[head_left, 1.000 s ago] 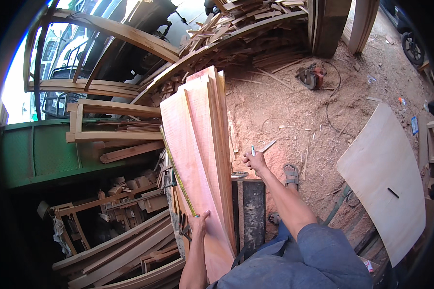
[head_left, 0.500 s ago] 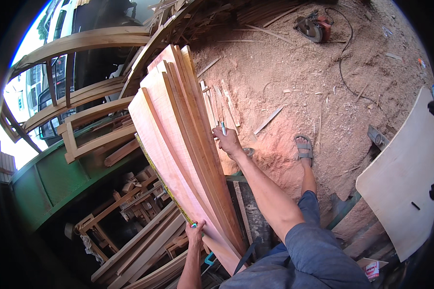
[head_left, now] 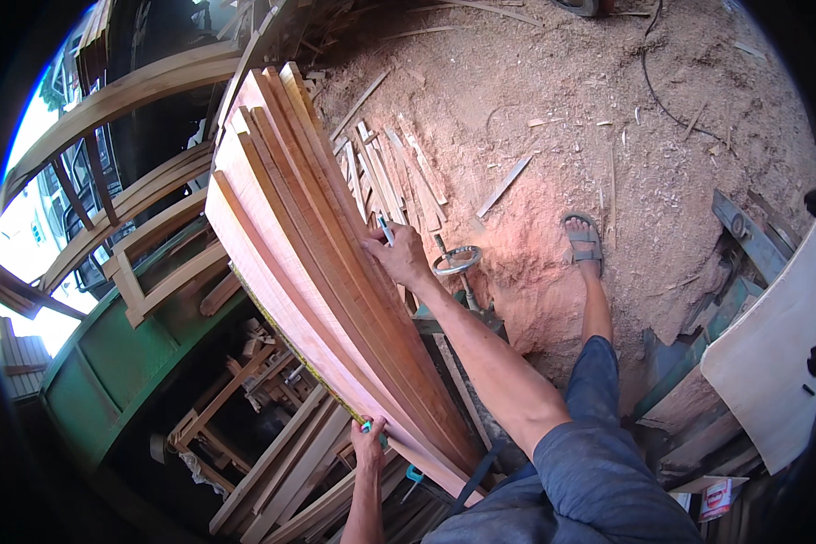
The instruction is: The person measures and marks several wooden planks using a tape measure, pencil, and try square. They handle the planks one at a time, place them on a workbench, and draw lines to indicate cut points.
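A stack of long planks point(head_left: 322, 236) slants in front of me, with a wide pale board point(head_left: 254, 240) on its left side. Along that board's left edge runs a yellow measuring tape point(head_left: 286, 337). At its near end my left hand point(head_left: 368, 442) is closed around the teal tape measure point(head_left: 366, 425), mostly covered by the fingers. My right hand point(head_left: 403, 256) pinches a teal-and-white pen point(head_left: 386, 230) beside the stack's right edge. Its fingertips are close to the outer plank; whether they touch it I cannot tell.
Right of the planks stands a metal handwheel point(head_left: 456, 260). Curved wooden frames point(head_left: 145, 82) and a green metal panel point(head_left: 109, 372) lie to the left, above loose timber point(head_left: 272, 453). Sawdust and offcuts point(head_left: 417, 172) cover the floor. A pale sheet point(head_left: 771, 354) leans at right.
My view has shifted, so the planks sit further left and the saw at the top is mostly out of frame. The handwheel shows more fully. Both hands keep their holds.
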A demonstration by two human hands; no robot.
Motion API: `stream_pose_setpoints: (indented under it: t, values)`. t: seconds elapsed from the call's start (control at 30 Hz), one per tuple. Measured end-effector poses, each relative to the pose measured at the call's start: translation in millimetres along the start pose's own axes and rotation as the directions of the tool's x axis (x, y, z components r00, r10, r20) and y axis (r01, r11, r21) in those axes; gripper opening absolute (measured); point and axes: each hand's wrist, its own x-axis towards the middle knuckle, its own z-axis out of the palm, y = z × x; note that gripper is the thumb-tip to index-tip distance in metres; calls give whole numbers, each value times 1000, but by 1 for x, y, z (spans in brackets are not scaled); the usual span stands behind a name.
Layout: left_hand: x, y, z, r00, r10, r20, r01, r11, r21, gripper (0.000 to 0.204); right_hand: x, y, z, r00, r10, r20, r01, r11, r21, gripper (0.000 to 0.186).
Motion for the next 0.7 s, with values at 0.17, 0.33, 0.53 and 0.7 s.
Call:
stream_pose_setpoints:
  t: [0.17, 0.33, 0.53, 0.7]
  values:
    - [-1, 1, 0, 1000, -4, 18, 5, 999, -42, 32, 2, 4, 5, 1000, 22, 8, -22, 1000, 3, 34]
    - [0, -1, 0, 1000, -1, 22, 3, 996, -85, 31, 3, 6, 5, 999, -41, 9, 41, 997, -60, 35]
    - [0, -1, -2, 999, -6, 39, 10, 995, -102, 31, -4, 0, 7, 996, -87, -21, 84, 991, -103, 43]
    - [-2, 1, -2, 998, -18, 55, 23, 996, -85, 27, -5, -6, 6, 994, -107, -12, 104, 984, -144, 48]
